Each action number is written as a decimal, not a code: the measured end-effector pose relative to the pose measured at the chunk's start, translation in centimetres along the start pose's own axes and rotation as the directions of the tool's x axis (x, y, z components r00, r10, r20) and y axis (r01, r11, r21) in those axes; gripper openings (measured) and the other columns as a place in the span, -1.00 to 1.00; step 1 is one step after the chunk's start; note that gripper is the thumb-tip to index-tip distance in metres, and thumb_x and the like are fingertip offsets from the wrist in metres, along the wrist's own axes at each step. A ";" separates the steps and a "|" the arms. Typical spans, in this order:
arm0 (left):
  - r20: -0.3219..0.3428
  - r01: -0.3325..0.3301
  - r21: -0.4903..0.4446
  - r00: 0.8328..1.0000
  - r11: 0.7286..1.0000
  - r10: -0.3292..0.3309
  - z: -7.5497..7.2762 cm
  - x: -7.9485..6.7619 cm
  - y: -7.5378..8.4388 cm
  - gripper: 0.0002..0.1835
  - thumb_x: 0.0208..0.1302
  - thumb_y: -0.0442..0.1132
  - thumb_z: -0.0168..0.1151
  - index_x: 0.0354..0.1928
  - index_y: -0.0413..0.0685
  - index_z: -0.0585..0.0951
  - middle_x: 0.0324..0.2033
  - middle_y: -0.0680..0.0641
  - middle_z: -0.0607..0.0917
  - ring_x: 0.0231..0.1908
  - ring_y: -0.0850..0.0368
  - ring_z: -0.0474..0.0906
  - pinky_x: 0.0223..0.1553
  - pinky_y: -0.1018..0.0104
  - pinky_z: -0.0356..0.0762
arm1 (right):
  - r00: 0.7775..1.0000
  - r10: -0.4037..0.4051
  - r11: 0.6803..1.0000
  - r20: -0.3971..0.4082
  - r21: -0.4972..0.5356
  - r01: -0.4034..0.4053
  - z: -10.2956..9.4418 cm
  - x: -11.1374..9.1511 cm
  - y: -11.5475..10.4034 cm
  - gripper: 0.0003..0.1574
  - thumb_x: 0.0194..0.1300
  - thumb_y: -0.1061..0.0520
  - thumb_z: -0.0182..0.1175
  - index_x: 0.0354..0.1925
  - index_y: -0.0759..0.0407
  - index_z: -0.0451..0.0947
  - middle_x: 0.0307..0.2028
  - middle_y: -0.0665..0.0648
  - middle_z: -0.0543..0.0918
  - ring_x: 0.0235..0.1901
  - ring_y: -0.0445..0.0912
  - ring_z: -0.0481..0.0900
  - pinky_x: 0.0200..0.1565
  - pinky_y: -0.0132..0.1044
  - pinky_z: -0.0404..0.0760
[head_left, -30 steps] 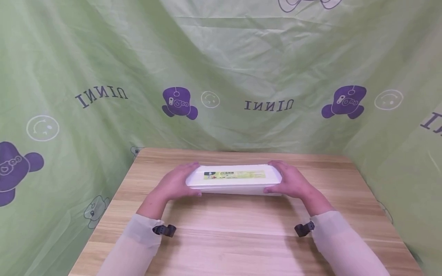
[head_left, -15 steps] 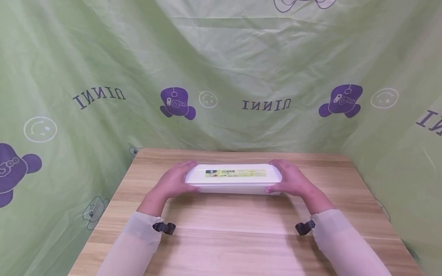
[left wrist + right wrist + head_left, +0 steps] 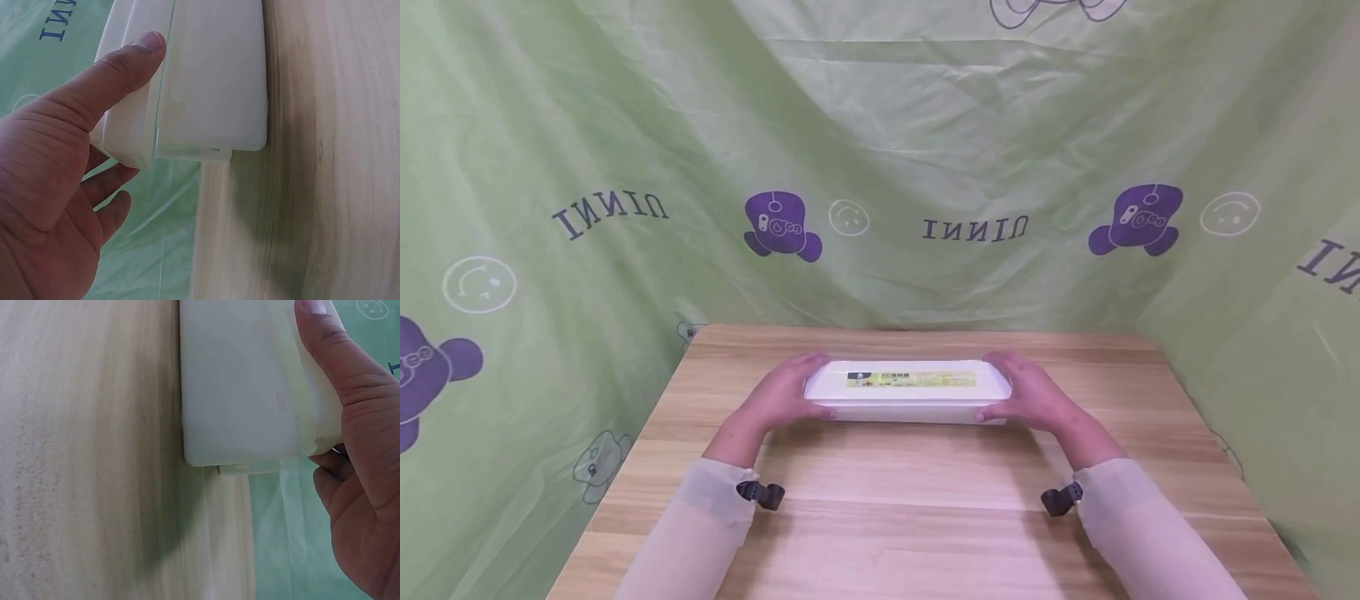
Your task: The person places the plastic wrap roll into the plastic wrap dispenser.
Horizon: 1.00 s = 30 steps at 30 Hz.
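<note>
A long white plastic box with a lid lies across the far middle of the table in the head view. Its lid carries a yellow-green label with small dark print. My left hand grips the left end, its thumb on the front side and the fingers round behind. At the opposite end my right hand holds on the same way. Both wrist views show the box down against the tabletop, with each thumb pressed near the lid seam. Fingertips behind the box are partly hidden.
The wood-grain table ends a little beyond the box. Green printed cloth hangs behind it and along both sides. A small black camera mount sits at each sleeve cuff.
A second ago the box sat slightly tilted; now it lies level on the table. Both hands have kept their grip. The head view has shifted slightly.
</note>
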<state>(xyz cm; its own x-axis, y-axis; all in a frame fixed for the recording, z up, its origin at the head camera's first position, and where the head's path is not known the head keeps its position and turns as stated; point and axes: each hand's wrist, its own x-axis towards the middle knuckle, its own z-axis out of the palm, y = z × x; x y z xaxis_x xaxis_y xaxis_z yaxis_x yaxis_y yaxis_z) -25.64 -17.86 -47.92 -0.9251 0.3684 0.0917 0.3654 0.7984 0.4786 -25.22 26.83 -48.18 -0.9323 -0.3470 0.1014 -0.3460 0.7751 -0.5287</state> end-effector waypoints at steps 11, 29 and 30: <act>0.019 0.018 0.005 1.000 1.000 -0.018 0.4 0.6 0.1 0.15 -0.15 0.16 0.71 0.53 0.00 0.39 0.50 -0.16 0.38 0.46 -0.22 0.30 0.46 -0.21 0.22 | 0.999 0.033 0.999 0.018 0.006 -0.033 0.5 0.0 0.7 0.64 -0.29 -0.58 0.57 0.54 0.26 0.24 0.49 0.37 0.32 0.45 0.37 0.26 0.43 0.34 0.21; 0.016 0.063 -0.036 0.998 0.997 -0.063 0.3 1.4 0.7 0.17 -0.15 0.15 0.72 0.55 0.02 0.37 0.50 -0.14 0.38 0.44 -0.23 0.33 0.44 -0.22 0.25 | 0.998 0.032 0.999 0.047 -0.022 -0.031 -0.6 0.6 0.8 0.63 -0.18 -0.56 0.53 0.60 0.23 0.13 0.52 0.43 0.23 0.46 0.41 0.22 0.43 0.36 0.19; 0.011 0.066 -0.038 0.998 0.997 -0.066 0.3 1.4 0.8 0.17 -0.15 0.15 0.72 0.55 0.02 0.37 0.49 -0.15 0.38 0.44 -0.24 0.33 0.44 -0.23 0.26 | 0.999 0.031 0.999 0.044 -0.022 -0.030 -0.8 0.6 0.7 0.62 -0.17 -0.56 0.53 0.60 0.23 0.13 0.52 0.43 0.22 0.46 0.41 0.22 0.43 0.36 0.19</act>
<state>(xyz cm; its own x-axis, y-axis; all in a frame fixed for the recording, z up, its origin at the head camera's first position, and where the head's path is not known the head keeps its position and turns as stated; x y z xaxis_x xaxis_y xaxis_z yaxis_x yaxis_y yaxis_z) -26.63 -16.61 -47.66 -0.9460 0.3202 0.0506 0.2992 0.8023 0.5165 -26.13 27.59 -47.86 -0.9372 -0.3454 0.0476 -0.3197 0.7967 -0.5129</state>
